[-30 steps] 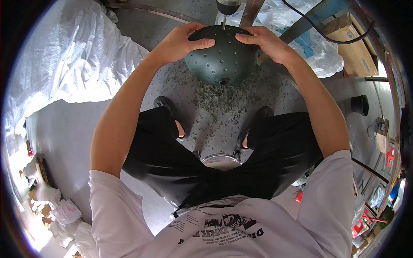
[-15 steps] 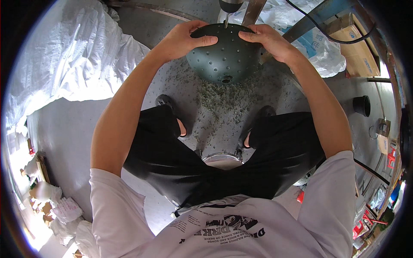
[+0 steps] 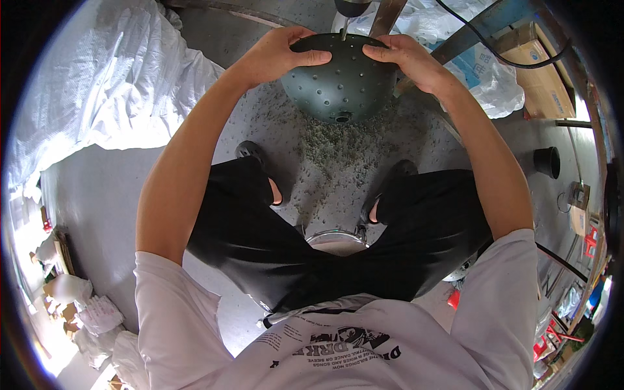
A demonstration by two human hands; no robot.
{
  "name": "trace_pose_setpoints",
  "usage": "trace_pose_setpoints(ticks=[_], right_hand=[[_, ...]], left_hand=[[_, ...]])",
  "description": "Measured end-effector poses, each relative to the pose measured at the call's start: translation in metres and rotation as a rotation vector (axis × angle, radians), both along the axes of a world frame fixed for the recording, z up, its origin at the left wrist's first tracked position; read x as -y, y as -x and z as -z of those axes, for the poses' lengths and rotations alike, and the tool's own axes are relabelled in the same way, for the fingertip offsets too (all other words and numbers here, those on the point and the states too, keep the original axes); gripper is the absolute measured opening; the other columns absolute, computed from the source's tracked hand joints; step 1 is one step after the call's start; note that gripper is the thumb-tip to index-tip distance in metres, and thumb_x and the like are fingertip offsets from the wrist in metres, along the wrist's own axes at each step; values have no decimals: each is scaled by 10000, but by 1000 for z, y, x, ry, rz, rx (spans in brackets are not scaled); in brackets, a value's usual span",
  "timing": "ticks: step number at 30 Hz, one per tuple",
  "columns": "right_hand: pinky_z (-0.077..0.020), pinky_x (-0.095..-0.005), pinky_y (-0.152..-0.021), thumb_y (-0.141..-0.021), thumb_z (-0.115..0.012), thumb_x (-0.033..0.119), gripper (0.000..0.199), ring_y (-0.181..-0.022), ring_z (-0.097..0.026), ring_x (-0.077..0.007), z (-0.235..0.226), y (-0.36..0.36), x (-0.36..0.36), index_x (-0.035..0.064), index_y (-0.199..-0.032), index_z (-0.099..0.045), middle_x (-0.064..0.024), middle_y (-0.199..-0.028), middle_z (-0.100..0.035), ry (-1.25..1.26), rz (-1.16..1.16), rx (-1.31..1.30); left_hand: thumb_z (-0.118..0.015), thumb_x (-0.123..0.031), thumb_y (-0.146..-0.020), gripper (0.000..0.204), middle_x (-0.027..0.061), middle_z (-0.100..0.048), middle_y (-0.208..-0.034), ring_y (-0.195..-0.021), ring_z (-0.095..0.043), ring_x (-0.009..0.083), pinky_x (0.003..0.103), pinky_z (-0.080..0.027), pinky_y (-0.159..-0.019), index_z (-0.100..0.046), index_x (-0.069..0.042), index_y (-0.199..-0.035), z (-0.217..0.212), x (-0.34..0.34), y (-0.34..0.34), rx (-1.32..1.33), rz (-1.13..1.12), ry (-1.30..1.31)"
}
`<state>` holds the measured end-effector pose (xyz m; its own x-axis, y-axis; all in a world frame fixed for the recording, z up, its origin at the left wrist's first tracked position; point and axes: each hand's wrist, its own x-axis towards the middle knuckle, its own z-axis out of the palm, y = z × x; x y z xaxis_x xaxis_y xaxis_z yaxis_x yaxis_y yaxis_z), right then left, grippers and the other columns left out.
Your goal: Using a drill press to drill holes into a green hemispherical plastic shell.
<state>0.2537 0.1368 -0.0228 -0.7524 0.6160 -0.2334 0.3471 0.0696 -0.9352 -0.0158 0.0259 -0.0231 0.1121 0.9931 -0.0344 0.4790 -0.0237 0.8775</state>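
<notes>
A dark green rounded shell (image 3: 339, 84), dotted with small holes and with one larger hole low on its near side, is held up by both of my hands. My left hand (image 3: 276, 57) grips its upper left rim, thumb lying on the surface. On the upper right, my right hand (image 3: 411, 60) grips it the same way. Between my hands, a drill bit (image 3: 344, 31) under a black chuck (image 3: 352, 6) meets the top of the shell. Whether the bit is inside a hole I cannot tell. My other fingers are hidden behind the shell.
Green shavings (image 3: 338, 146) litter the grey floor below the shell. A large white sack (image 3: 117, 78) lies at left. At right are a metal leg (image 3: 481, 29), a black cable (image 3: 484, 42), a cardboard box (image 3: 543, 78) and a black pot (image 3: 546, 162).
The shell has tilted and shifted very slightly, with both hands still on it. The chuck appears a little further right and higher.
</notes>
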Motion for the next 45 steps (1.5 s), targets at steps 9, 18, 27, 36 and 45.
trace_pose_setpoints(ticks=[9,18,27,36,45], right_hand=[[-459,-368,-1016,-884,-766,504,643,-1097,-648,-226,-1,2,2,-39,-1215,-673,-135,-1115,-705,-16,16,12],[-503,-346,-951,-893,-764,485,601,-1014,-680,-212,-8,3,8,-34,-1186,-688,-123,-1069,-715,-29,31,-9],[-511,-336,-920,-910,-750,476,569,-989,-677,-187,-6,3,4,-24,-1176,-695,-101,-1057,-717,51,1,-21],[-470,-312,-933,-972,-688,433,491,-1014,-642,-122,-9,6,3,16,-1231,-681,-32,-1070,-713,71,-52,-3],[-453,-361,-1029,-921,-733,491,583,-1089,-646,-205,-3,5,0,-15,-1207,-685,-101,-1102,-712,-10,-50,-4]], left_hand=[[-801,-392,-884,624,107,-706,-1180,-1138,-630,196,339,-448,-1036,-636,32,-1311,-11,-1,0,-44,62,113],[-824,-532,-805,671,107,-725,-1034,-995,-668,212,348,-498,-892,-710,25,-1162,-9,-5,5,12,80,111],[-818,-554,-799,670,114,-718,-1019,-1002,-657,224,364,-483,-907,-725,14,-1141,-13,-5,6,0,91,161],[-813,-582,-787,699,133,-726,-1036,-1016,-671,250,374,-480,-942,-727,15,-1140,-16,-4,8,5,101,161],[-778,-421,-890,570,90,-721,-1144,-1097,-641,192,342,-442,-1023,-685,9,-1254,-21,-4,8,-167,101,189]])
